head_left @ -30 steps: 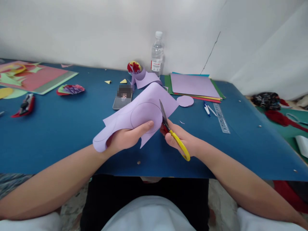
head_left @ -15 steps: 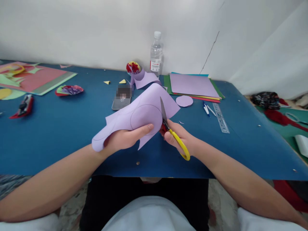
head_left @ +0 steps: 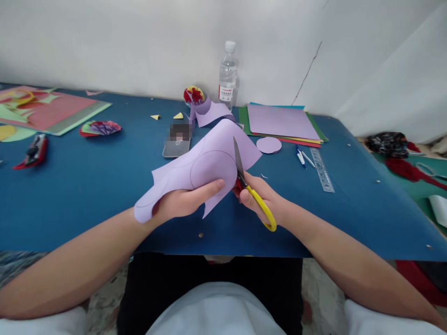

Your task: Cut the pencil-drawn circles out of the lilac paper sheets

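My left hand grips a curved sheet of lilac paper from below, thumb on top beside a pencilled circle. In my right hand are yellow-handled scissors, fingers through the loops. Their blade stands up along the right side of the drawn circle, at the paper's cut edge. Both hands hover above the blue table near its front edge.
A phone lies behind the paper. Further back stand a water bottle, a stack of coloured sheets, a lilac paper disc, pens and a clear ruler. Paper flowers and scraps lie left.
The scissors and the lilac sheet have shifted only slightly; the blade stays at the right side of the circle. The view has moved a little.
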Demonstrator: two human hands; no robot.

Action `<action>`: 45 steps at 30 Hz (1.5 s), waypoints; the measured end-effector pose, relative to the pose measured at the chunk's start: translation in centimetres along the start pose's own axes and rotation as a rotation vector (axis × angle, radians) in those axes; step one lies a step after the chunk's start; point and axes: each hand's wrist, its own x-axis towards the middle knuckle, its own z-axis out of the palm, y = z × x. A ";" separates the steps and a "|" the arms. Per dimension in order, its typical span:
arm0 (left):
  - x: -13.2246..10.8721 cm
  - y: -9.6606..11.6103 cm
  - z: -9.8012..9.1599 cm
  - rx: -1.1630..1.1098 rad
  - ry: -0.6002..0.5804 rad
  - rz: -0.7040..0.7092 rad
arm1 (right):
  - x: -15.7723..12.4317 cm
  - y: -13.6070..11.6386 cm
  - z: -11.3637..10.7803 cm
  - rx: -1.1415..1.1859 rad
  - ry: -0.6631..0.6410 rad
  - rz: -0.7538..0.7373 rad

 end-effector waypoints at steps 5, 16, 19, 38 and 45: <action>0.0 0.4 -0.4 -0.028 -0.073 -0.021 | 0.1 0.1 0.0 0.008 0.005 -0.032; 0.0 2.6 -0.6 0.024 -0.115 -0.158 | 0.1 0.3 -0.2 -0.034 -0.011 -0.028; -0.1 3.1 -0.6 0.038 -0.104 -0.166 | 0.0 0.5 -0.3 -0.041 -0.011 -0.032; 0.2 2.8 -0.9 0.054 -0.109 -0.189 | 0.1 0.5 -0.6 -0.064 0.000 -0.086; 0.2 2.5 -1.0 0.016 -0.122 -0.146 | 0.2 0.4 -0.6 -0.068 -0.005 -0.096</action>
